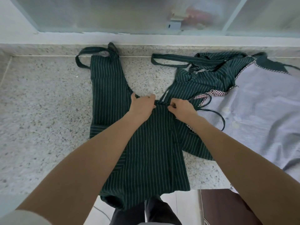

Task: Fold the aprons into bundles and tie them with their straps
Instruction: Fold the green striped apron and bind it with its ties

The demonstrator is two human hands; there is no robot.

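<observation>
Your left hand (140,106) and right hand (182,109) both pinch the upper edge of the green striped apron (146,151), fingers curled into the cloth at the middle of the stone counter (48,111). That apron lies flat from the back edge to the front edge, its hem hanging over the front. A second green striped apron (207,78) lies crumpled near the back edge to your right, overlapping a pale lilac cloth (263,111) toward the right edge.
</observation>
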